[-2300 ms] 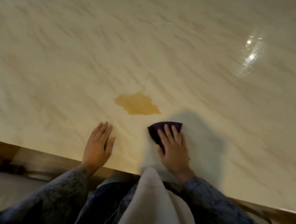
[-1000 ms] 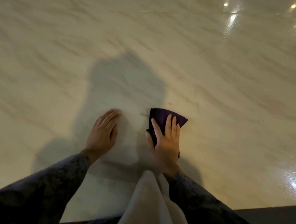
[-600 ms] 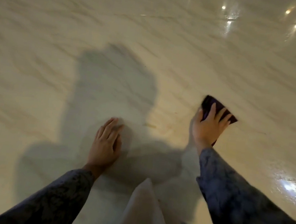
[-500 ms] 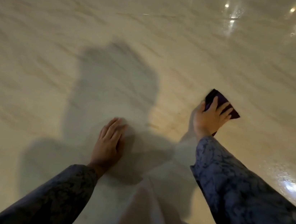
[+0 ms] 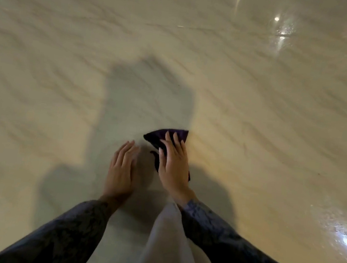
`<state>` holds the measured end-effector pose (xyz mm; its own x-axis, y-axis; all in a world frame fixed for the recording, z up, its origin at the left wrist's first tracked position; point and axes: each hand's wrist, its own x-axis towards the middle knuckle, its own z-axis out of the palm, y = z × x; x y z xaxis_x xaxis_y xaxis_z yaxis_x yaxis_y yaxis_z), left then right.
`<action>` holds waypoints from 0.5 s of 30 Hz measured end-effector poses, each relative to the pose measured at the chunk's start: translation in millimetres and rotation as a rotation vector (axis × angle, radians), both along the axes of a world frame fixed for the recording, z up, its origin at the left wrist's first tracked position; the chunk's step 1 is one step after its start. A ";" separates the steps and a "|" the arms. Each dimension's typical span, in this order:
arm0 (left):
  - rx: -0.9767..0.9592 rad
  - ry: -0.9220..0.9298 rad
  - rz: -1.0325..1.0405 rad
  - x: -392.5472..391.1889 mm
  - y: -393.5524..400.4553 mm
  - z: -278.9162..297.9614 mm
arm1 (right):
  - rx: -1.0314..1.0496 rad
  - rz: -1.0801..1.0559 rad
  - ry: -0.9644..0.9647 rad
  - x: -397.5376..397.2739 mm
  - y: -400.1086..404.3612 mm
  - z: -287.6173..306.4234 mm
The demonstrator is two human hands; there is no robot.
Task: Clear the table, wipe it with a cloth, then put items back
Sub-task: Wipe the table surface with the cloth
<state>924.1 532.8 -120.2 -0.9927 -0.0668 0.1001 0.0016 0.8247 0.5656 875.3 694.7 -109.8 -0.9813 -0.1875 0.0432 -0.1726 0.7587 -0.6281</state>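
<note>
the left hand (image 5: 120, 169) lies flat on the pale marbled tabletop (image 5: 260, 103), fingers straight and together, holding nothing. just to its right, apart from it, the right hand (image 5: 173, 166) presses a dark purple cloth (image 5: 163, 135) down with extended fingers; the cloth's far corner pokes out past the fingertips. both sleeves (image 5: 61, 235) are dark and patterned, with a pale strip of fabric (image 5: 166, 247) hanging between them. wet glints show near the right edge.
</note>
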 end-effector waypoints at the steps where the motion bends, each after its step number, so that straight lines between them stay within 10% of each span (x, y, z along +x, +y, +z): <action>1: 0.032 0.001 0.034 -0.4 -1.2 -0.5 | 0.034 0.052 0.017 6.5 9.1 -1.6; 6: -0.080 0.036 0.100 -9.5 4.8 0.3 | 0.300 0.267 0.128 18.1 63.8 -7.6; 15: -0.208 -0.119 0.172 -139.8 11.8 -1.1 | 0.487 -0.271 -0.043 -80.0 158.9 -10.4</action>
